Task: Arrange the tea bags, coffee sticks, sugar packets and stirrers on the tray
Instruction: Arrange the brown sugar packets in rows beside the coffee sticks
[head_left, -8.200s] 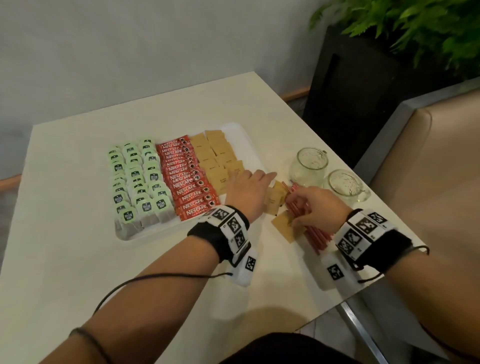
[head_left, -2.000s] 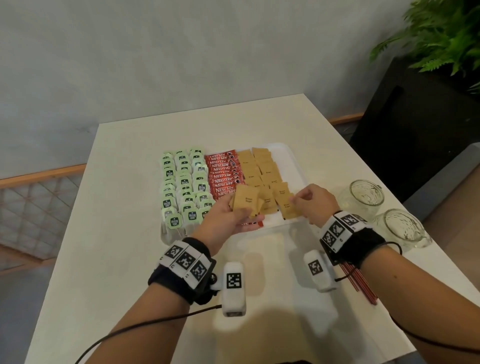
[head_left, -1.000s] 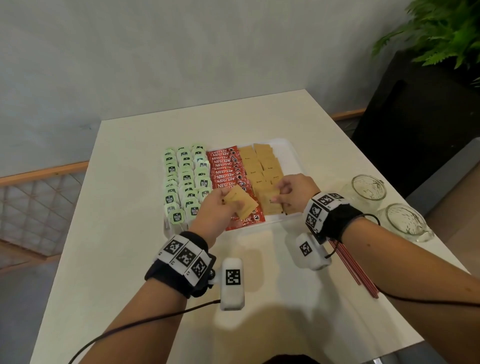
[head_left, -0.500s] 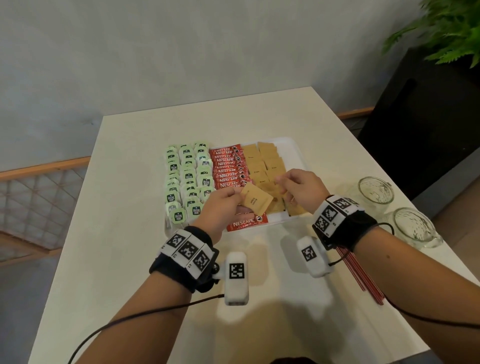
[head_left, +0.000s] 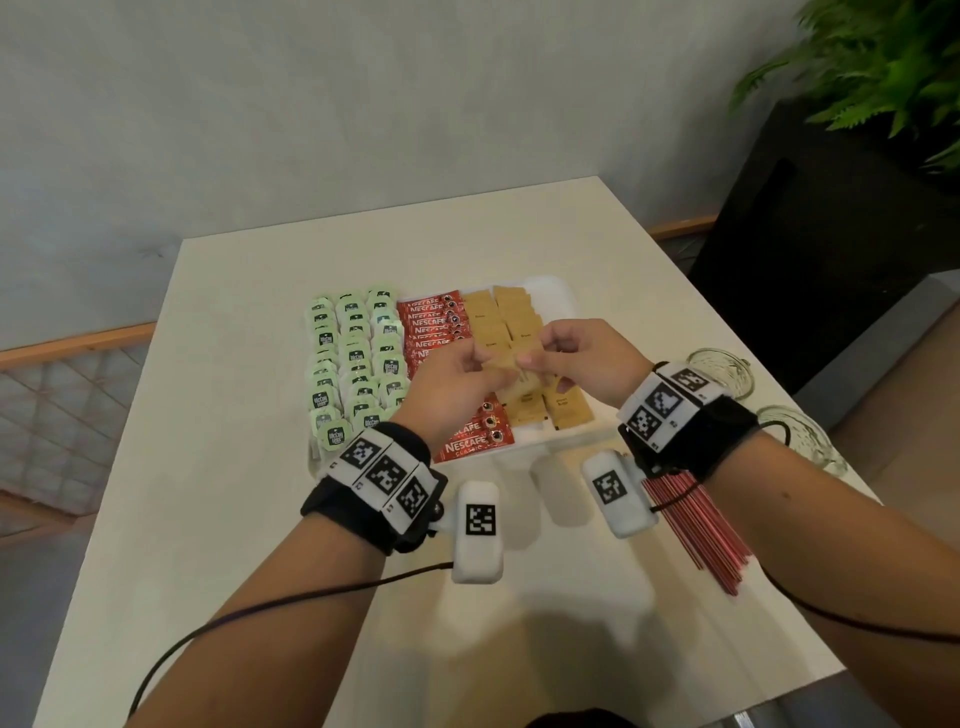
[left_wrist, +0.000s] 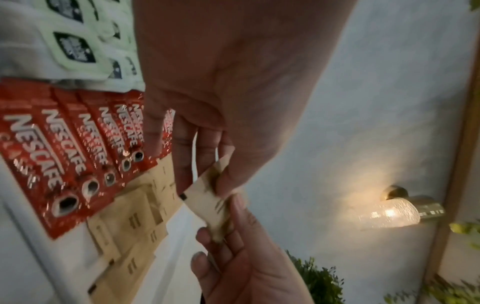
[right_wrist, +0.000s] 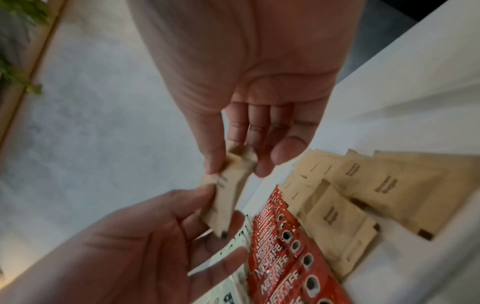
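Observation:
A white tray (head_left: 560, 295) holds rows of green tea bags (head_left: 354, 358), red coffee sticks (head_left: 432, 322) and brown sugar packets (head_left: 511, 318). Above the sugar rows, both hands meet on one brown sugar packet (head_left: 506, 372). My left hand (head_left: 488, 365) pinches one end of it between thumb and fingers. My right hand (head_left: 535, 358) pinches the other end. The left wrist view shows the left hand (left_wrist: 207, 183) on the packet (left_wrist: 205, 202). In the right wrist view, the right hand (right_wrist: 233, 167) grips the packet (right_wrist: 226, 199). Red stirrers (head_left: 696, 525) lie on the table right of the tray.
Two glass mugs (head_left: 721, 368) (head_left: 795, 437) stand at the table's right edge, beyond the stirrers. A dark planter with a fern (head_left: 857, 62) is behind them. The cream table (head_left: 234, 467) has bare surface left of and in front of the tray.
The right hand has risen from the tray's sugar rows and met the left hand. The packet that the left hand held alone is now pinched by both hands.

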